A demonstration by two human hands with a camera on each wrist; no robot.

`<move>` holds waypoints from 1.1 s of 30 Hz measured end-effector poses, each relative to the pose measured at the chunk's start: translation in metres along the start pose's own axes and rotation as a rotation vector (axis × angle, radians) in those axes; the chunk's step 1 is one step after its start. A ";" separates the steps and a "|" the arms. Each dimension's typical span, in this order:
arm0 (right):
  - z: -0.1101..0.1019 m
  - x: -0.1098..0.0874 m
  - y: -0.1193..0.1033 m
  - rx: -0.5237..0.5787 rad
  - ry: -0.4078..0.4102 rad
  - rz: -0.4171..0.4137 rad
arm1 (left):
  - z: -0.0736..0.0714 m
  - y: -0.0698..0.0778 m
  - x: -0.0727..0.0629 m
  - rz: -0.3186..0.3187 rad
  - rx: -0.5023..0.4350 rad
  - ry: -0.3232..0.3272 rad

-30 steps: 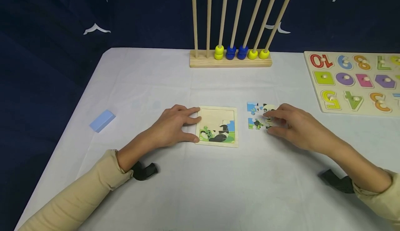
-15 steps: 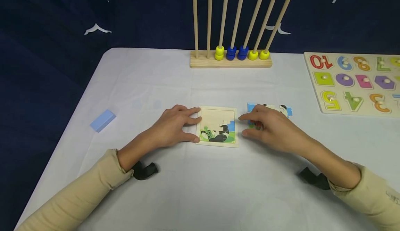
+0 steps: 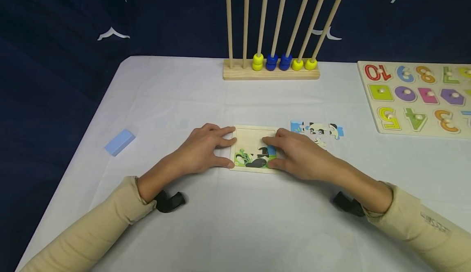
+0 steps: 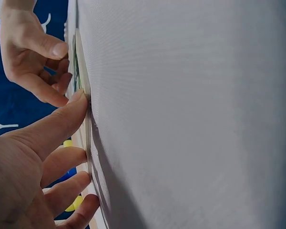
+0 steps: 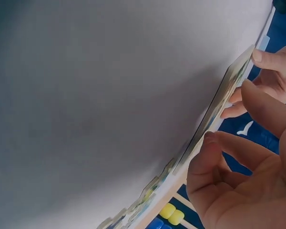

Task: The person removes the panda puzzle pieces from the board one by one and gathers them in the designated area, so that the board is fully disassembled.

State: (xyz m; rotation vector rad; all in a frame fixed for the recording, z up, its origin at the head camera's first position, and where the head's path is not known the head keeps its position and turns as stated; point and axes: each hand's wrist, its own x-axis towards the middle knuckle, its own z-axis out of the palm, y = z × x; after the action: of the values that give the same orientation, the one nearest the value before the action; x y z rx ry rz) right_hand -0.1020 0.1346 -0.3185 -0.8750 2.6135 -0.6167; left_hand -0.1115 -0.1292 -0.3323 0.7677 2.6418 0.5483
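A small square wooden puzzle tray (image 3: 247, 138) lies flat on the table, with panda puzzle pieces (image 3: 256, 162) fitted along its lower part and right side. My left hand (image 3: 200, 149) rests its thumb and fingertips against the tray's left edge. Over the tray's right side is my right hand (image 3: 303, 153), its thumb and index finger apart around the blue-green piece area. No lifted piece shows between those fingers in the right wrist view. Loose panda puzzle pieces (image 3: 317, 129) lie right of the tray, partly hidden by the right hand.
A wooden bead abacus (image 3: 271, 74) with tall rods stands at the back. At the right lies a number-and-shape peg board (image 3: 417, 100). A blue block (image 3: 119, 142) sits at the left. White cloth (image 3: 239, 231) covers the table.
My right hand has moved left from the loose pieces to the tray's right side, uncovering several of those pieces. The left hand and the tray have stayed in place.
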 end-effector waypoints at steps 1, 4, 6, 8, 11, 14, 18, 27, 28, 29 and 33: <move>0.000 0.001 0.000 -0.002 -0.013 0.010 | 0.000 0.000 0.000 0.000 0.001 0.001; -0.001 0.004 -0.001 -0.008 -0.050 0.034 | 0.000 0.000 0.000 0.003 0.001 0.002; -0.002 0.006 -0.002 -0.007 -0.065 0.043 | 0.001 0.000 0.000 0.005 0.002 0.003; -0.002 0.006 -0.002 -0.009 -0.065 0.046 | 0.001 0.000 0.000 0.006 0.003 0.004; -0.002 0.007 -0.002 -0.003 -0.053 0.054 | 0.000 0.000 0.000 0.002 0.003 0.003; -0.001 0.008 -0.002 0.007 -0.038 0.064 | 0.000 0.001 0.000 -0.002 0.003 0.001; 0.000 0.007 -0.002 0.010 0.005 0.069 | 0.000 0.001 -0.001 0.000 0.006 0.000; 0.000 0.006 -0.002 -0.006 0.027 0.048 | 0.000 0.000 0.001 -0.002 0.001 0.000; 0.000 0.006 -0.002 -0.005 0.024 0.050 | 0.000 0.000 0.001 -0.003 0.000 0.000; 0.000 0.006 -0.002 -0.005 0.024 0.052 | 0.000 0.000 0.001 -0.004 0.000 0.000; 0.000 0.007 -0.002 -0.007 0.028 0.048 | 0.000 0.000 0.001 -0.005 -0.003 0.001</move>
State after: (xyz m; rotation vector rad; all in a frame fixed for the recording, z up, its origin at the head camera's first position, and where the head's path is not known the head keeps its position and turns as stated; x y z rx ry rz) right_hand -0.1068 0.1292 -0.3186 -0.8092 2.6553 -0.6117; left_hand -0.1118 -0.1286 -0.3321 0.7599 2.6427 0.5511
